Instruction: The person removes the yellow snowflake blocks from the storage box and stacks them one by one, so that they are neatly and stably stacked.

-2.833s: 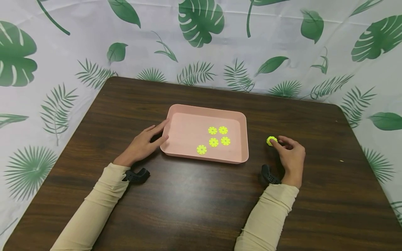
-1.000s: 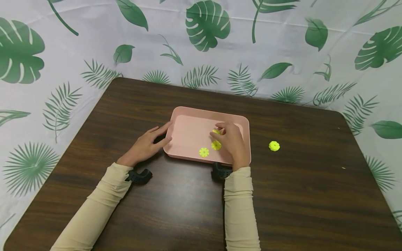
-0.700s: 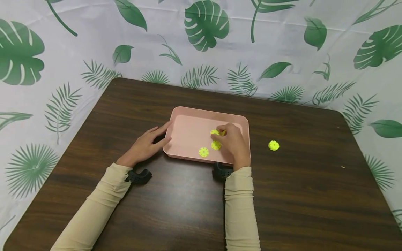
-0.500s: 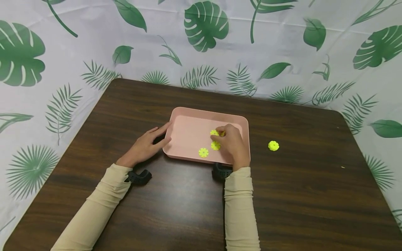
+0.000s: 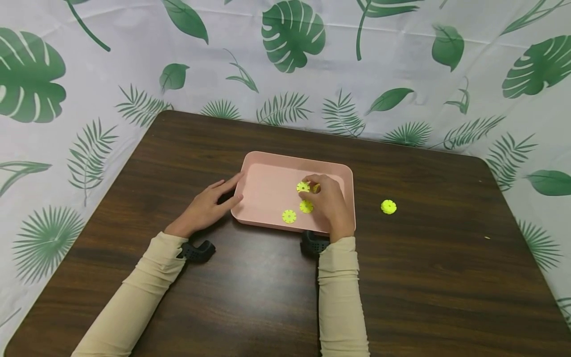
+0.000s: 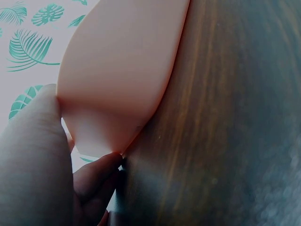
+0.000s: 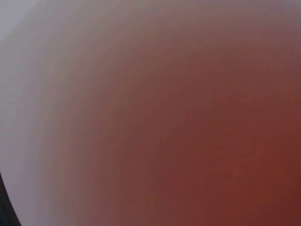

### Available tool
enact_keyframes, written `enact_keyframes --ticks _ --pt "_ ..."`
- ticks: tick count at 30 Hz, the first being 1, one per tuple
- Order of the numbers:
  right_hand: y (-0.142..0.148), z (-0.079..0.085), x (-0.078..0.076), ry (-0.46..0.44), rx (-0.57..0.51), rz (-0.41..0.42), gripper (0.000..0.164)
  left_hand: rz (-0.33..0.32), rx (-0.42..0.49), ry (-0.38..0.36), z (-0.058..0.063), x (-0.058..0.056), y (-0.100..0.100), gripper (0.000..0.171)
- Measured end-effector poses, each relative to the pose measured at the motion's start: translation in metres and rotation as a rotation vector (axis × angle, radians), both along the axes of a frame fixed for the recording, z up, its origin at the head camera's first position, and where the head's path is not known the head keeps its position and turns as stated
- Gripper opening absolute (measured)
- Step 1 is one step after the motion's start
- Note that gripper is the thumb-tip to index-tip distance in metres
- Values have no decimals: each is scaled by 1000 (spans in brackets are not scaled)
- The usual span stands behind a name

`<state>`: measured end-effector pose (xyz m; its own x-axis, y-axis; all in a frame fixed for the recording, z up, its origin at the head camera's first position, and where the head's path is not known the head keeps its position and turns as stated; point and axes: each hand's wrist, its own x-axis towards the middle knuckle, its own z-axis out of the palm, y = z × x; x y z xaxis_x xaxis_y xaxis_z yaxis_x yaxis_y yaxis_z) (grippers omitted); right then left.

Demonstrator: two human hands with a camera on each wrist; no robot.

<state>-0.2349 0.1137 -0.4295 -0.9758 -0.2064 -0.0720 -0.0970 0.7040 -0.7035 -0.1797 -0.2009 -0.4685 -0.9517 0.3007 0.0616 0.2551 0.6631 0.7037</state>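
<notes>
A shallow pink tray (image 5: 267,186) holds several flat yellow interlocking discs with notched edges. My left hand (image 5: 206,206) rests at the tray's left end, its thumb and fingers extended against the rim; the left wrist view shows the same hand (image 6: 35,146) touching the tray's wall (image 6: 101,125). Inside the tray, my right hand (image 5: 329,201) pinches a yellow interlocking disc (image 5: 303,187) between thumb and index finger. Another disc (image 5: 306,207) lies just below the thumb, and a third disc (image 5: 289,216) near the front wall. The right hand partly covers others. Only a reddish blur fills the right wrist view.
On the brown wooden table (image 5: 263,292), right of the tray, lies a small pile of yellow discs (image 5: 388,207). A tiny pale fleck (image 5: 487,237) is farther right. Behind the table hangs a white cloth (image 5: 209,54) with green leaf prints.
My right hand has let go of the disc at the pile, moved left into the tray and taken hold of another disc, which has just shifted slightly up and left. My left hand stays at the rim.
</notes>
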Motion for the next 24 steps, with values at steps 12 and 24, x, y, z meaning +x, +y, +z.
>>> enact_keyframes --ticks 12,24 --pt "2 0 0 3 30 11 44 4 3 -1 0 0 1 66" --pt "3 0 0 -3 40 43 43 7 -4 -16 1 1 0 66"
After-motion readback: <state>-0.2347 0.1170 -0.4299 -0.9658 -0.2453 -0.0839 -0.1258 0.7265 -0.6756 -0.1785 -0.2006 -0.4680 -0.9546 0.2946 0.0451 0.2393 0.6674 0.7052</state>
